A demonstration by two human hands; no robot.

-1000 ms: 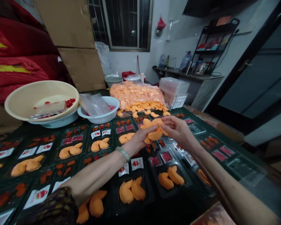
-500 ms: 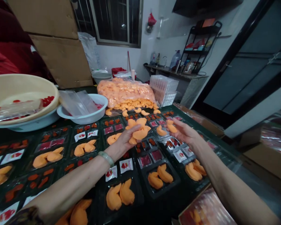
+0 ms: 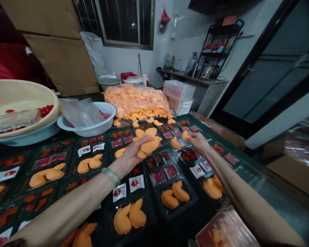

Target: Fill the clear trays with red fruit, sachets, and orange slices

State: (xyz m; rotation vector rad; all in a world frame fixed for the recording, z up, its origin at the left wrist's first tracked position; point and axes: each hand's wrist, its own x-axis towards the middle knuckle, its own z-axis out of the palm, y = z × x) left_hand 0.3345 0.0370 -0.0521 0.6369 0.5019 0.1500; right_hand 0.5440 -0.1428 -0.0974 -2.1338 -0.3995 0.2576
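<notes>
My left hand (image 3: 130,152), with a pale green bangle at its wrist, grips a bunch of curved orange pieces (image 3: 149,142) above the rows of trays. Between the thumb and fingers of my right hand (image 3: 198,140) is a single orange piece (image 3: 185,135). Just left of it, another orange piece (image 3: 176,143) lies in a tray's front compartment. A black compartment tray (image 3: 167,213) nearer to me holds two orange pieces (image 3: 180,191), dark red packets (image 3: 158,176) and small red-brown bits. White printed packets (image 3: 136,183) sit in a neighbouring tray.
A big clear bag (image 3: 136,97) of orange pieces spills onto the table's back. Left of it stand a light blue basin (image 3: 98,128) and a cream basin (image 3: 20,85). Stacked clear plastic boxes (image 3: 179,92) are behind right. A carton (image 3: 290,175) stands at far right.
My right hand has moved slightly left, its fingers closing in a pinch on the orange piece over the tray. My left hand keeps its bunch. The view has shifted a little.
</notes>
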